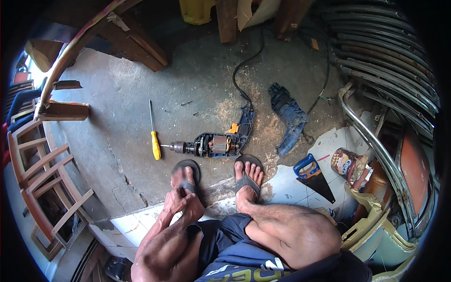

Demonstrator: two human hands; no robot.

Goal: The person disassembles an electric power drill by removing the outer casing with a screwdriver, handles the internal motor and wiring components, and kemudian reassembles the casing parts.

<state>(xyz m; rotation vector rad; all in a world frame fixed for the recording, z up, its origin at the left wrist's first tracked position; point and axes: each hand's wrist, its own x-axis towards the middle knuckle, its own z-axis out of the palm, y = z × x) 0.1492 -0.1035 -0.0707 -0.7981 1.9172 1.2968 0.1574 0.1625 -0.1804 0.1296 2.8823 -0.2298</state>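
Note:
My left hand (175, 201) is down at my left foot (188, 175), its fingers bent and closed against the top of the foot by the sandal strap. Whether anything is in them is hidden, and a blurred patch lies over part of the foot. My right hand is out of view. Just beyond my feet lies an opened power drill (218, 144), its motor and gears bare in a blue half shell. A yellow-handled screwdriver (155, 144) lies left of the chuck. To the right, the other blue shell half (287, 116) rests apart on the floor.
Several small screws (186, 102) and sawdust lie on the concrete. A black cord (238, 75) runs from the drill. A handsaw (314, 177) and a tin (346, 162) lie right, below stacked metal tubes (380, 61). Wooden frames (51, 183) stand left.

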